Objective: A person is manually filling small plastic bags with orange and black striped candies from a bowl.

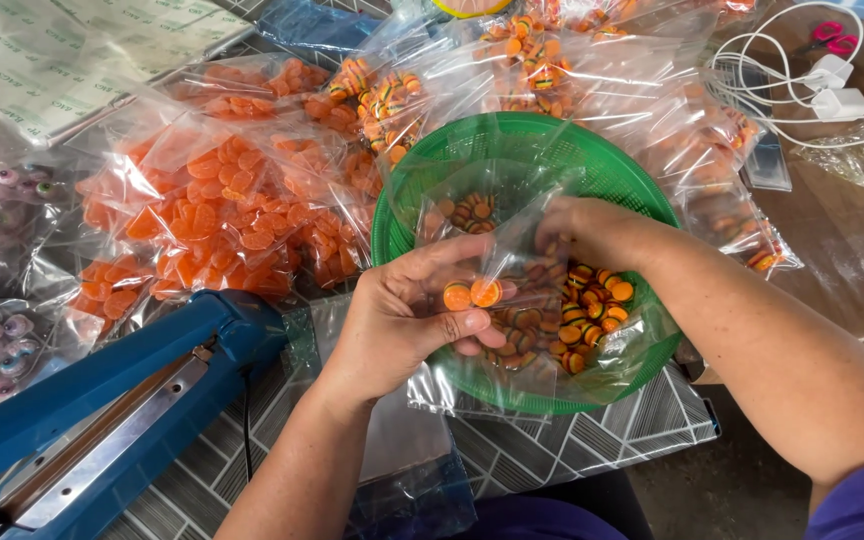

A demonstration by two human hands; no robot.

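left hand [407, 320] pinching clear bag [512, 250] | right hand [592, 230] fingers hiding inside it | blue sealer [102, 400] crowding left | filled bags [222, 210] walling green basket [472, 150]

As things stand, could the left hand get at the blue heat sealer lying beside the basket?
Probably yes, but not freely. The left hand pinches a clear bag with two sweets against it, so it is occupied. The blue heat sealer lies just to its left on the table, with nothing between them.

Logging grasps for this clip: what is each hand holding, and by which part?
The left hand pinches a small clear bag at its lower edge. The right hand reaches into the green basket; its grip is hidden.
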